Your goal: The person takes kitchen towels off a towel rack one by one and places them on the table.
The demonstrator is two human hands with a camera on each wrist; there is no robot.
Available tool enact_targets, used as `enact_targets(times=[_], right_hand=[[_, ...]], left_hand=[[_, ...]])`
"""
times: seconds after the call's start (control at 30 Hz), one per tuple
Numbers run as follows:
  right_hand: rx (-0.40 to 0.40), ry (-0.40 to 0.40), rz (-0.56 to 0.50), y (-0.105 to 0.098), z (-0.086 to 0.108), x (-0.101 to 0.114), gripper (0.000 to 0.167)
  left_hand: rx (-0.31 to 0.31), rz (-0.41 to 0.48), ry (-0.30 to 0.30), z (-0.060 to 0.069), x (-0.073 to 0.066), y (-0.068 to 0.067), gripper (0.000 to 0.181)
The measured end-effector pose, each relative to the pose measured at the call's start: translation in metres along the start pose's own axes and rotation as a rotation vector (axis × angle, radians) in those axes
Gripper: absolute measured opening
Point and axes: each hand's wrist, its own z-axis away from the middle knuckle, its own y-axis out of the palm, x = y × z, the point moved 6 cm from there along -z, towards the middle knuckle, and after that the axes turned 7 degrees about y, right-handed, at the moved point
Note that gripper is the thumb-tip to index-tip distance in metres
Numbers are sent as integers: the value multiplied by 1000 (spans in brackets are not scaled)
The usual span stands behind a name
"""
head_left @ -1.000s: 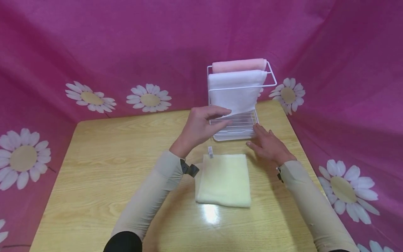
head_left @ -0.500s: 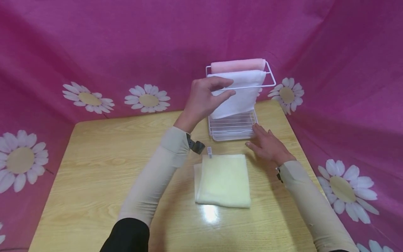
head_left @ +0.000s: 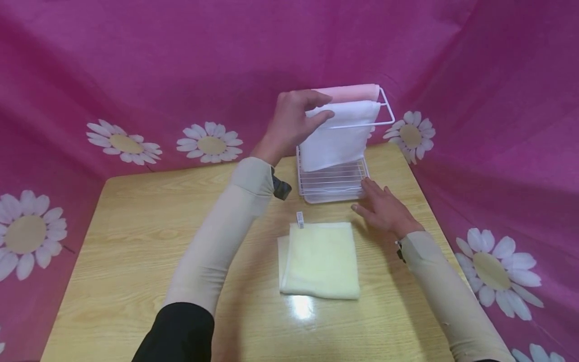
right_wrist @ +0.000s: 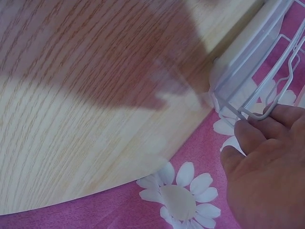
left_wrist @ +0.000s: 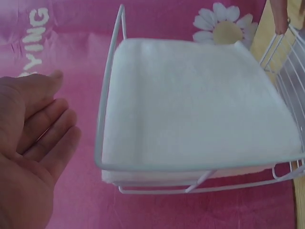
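A white wire rack (head_left: 386, 113) with a tray base stands at the back right of the table. A white towel (head_left: 336, 141) hangs over one of its upper bars, with a pink towel (head_left: 355, 92) on the bar behind. My left hand (head_left: 294, 113) is raised at the rack's upper left, thumb and fingers apart and holding nothing. In the left wrist view a gap separates my left hand (left_wrist: 33, 138) from the rack's frame and the white towel (left_wrist: 190, 105). The fingertips of my right hand (head_left: 386, 208) rest on the rack's lower front right corner, at the wire (right_wrist: 252, 114).
A folded pale yellow towel (head_left: 321, 261) with a small white tag (head_left: 300, 219) lies on the wooden table (head_left: 149, 241) in front of the rack. Behind and beside the table hangs a pink cloth (head_left: 203, 55) with white daisies.
My left hand has risen from the lower edge of the white towel to the top of the rack. The right hand has stayed at the rack's front corner.
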Motion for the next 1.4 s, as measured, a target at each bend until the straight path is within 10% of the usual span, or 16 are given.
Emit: enact_targets(times=[0.7, 1.4], right_hand=[[-5, -6, 21, -3, 3, 3, 87], [17, 2, 28, -4, 1, 4, 87]], left_hand=[[254, -66, -163, -32, 34, 31, 29], [135, -70, -139, -33, 35, 29, 19]])
